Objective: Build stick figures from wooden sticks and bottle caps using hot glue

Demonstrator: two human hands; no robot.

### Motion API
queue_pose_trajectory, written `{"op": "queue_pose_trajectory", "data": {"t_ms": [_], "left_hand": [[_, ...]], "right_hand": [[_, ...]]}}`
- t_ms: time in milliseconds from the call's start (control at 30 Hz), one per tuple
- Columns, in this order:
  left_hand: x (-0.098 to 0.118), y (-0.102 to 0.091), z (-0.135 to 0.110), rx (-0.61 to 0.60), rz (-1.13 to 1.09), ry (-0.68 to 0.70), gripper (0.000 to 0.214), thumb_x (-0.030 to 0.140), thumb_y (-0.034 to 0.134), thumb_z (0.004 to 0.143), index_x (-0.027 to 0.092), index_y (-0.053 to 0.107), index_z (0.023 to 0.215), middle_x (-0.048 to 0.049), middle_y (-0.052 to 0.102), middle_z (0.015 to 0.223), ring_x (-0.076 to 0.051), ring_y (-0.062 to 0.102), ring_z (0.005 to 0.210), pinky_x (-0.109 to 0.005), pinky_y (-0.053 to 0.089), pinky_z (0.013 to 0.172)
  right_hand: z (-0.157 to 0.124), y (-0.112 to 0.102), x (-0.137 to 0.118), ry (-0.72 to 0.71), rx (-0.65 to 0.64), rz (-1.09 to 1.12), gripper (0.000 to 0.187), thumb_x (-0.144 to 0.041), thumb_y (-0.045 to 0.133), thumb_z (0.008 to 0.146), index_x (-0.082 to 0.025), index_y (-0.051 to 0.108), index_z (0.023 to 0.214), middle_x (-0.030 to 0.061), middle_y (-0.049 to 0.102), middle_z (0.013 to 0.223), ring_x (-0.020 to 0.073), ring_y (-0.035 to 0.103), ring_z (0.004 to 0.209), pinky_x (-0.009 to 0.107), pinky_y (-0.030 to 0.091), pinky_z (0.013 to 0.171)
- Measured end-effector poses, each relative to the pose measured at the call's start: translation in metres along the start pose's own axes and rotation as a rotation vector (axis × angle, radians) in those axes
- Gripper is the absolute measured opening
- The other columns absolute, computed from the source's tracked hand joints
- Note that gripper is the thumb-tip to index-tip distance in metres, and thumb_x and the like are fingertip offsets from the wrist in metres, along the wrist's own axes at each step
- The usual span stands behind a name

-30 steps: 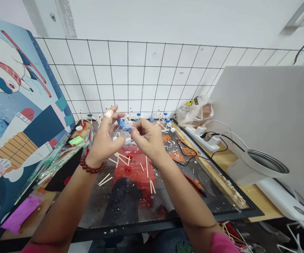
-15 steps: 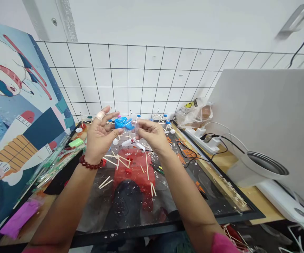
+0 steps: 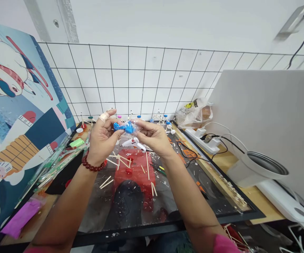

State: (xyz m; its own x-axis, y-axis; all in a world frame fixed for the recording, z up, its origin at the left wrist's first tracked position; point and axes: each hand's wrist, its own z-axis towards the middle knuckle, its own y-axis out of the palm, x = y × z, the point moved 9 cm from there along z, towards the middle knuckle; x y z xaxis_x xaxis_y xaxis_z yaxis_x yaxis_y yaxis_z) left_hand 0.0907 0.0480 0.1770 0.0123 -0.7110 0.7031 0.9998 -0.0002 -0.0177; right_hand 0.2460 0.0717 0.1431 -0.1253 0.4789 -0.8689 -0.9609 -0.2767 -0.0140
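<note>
Above the table, both hands grip a small clear plastic wrapper with soft blue clay (image 3: 129,127) in it. My left hand (image 3: 101,135), with a tape-wrapped finger and a red bead bracelet (image 3: 93,165), pinches the blue clay at its left end. My right hand (image 3: 153,135) has its fingers closed on the clear plastic at the right end. Just below them lies a white glue gun (image 3: 134,143). Thin wooden sticks (image 3: 121,160) and a red cap (image 3: 129,171) are on the tabletop nearer to me.
A purple packet (image 3: 22,218) and a green packet (image 3: 76,142) lie at the left. Stick models with coloured caps (image 3: 165,117) stand along the gridded wall. To the right are a power strip (image 3: 203,138), cables and a white container (image 3: 257,168). A printed panel (image 3: 22,123) stands left.
My left hand has moved right and closed onto the blue clay, where its fingers were spread before. The blue clay looks more bunched and twisted. My right hand keeps hold of the plastic.
</note>
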Motion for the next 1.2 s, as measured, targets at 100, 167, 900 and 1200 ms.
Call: {"op": "queue_pose_trajectory", "data": {"t_ms": [100,167,900,1200], "left_hand": [[0.004,0.001,-0.002,0.003,0.025,0.036,0.052,0.010,0.071,0.074,0.020,0.051,0.121,-0.0004,0.064,0.085,-0.013,0.062,0.080,-0.025,0.052,0.071],[0.005,0.001,-0.003,0.010,0.026,0.060,0.047,0.009,0.071,0.074,0.021,0.051,0.115,0.0009,0.062,0.082,-0.013,0.061,0.078,-0.025,0.051,0.071],[-0.002,0.010,-0.014,0.043,0.089,-0.033,0.051,0.009,0.069,0.074,0.022,0.057,0.122,0.0012,0.068,0.081,-0.014,0.065,0.076,-0.027,0.056,0.071],[-0.014,-0.005,-0.004,0.119,-0.138,-0.186,0.060,0.020,0.076,0.074,0.019,0.051,0.128,0.0020,0.069,0.077,-0.012,0.065,0.064,-0.028,0.059,0.063]], "right_hand": [[-0.002,0.005,-0.003,-0.011,-0.059,-0.017,0.041,-0.034,0.074,0.075,-0.029,0.070,0.115,-0.0056,0.056,0.065,0.0064,0.034,0.049,0.022,0.029,0.043],[-0.002,0.011,-0.005,-0.024,-0.103,-0.023,0.041,-0.033,0.074,0.076,-0.028,0.070,0.116,-0.0059,0.055,0.064,0.0064,0.038,0.049,0.022,0.032,0.044],[-0.014,0.020,-0.042,-0.291,-0.007,-0.684,0.021,-0.017,0.058,0.076,-0.018,0.062,0.097,-0.0039,0.059,0.068,0.0097,0.054,0.061,0.025,0.044,0.061],[-0.017,0.013,-0.047,-0.439,0.142,-0.593,0.012,-0.019,0.056,0.079,-0.020,0.058,0.090,-0.0026,0.061,0.076,0.0088,0.058,0.059,0.024,0.047,0.060]]}}
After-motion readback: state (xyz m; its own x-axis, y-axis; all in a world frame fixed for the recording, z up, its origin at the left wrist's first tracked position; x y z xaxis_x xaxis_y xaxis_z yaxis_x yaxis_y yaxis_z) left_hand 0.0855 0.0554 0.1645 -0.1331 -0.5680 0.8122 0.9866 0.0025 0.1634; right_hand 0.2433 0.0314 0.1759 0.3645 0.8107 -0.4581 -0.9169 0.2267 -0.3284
